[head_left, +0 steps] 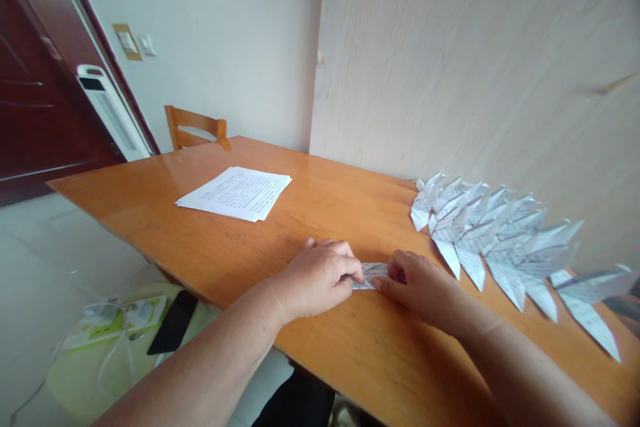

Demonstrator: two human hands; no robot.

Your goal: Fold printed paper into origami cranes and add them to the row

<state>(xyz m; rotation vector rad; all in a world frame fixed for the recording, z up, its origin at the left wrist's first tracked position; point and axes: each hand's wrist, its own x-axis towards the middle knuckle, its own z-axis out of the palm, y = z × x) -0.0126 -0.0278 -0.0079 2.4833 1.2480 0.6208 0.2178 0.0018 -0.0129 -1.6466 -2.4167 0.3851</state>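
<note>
A small folded strip of printed paper (370, 275) lies on the wooden table near its front edge. My left hand (325, 277) presses on the strip's left end with curled fingers. At the right end, my right hand (413, 283) pinches the paper between thumb and fingers. Both hands cover the ends, so only the middle of the strip shows. To the right stand several folded paper pieces (500, 227) with pointed flaps, set in rows. A stack of printed sheets (235, 193) rests flat at the left.
The wooden table (320, 207) meets a pale wood panel (450, 67) along its back. A wooden chair (197, 127) stands beyond the far left end. Below on the left, a pale green stool (85, 373) bears a power strip (117, 323), cables and a black phone (173, 321).
</note>
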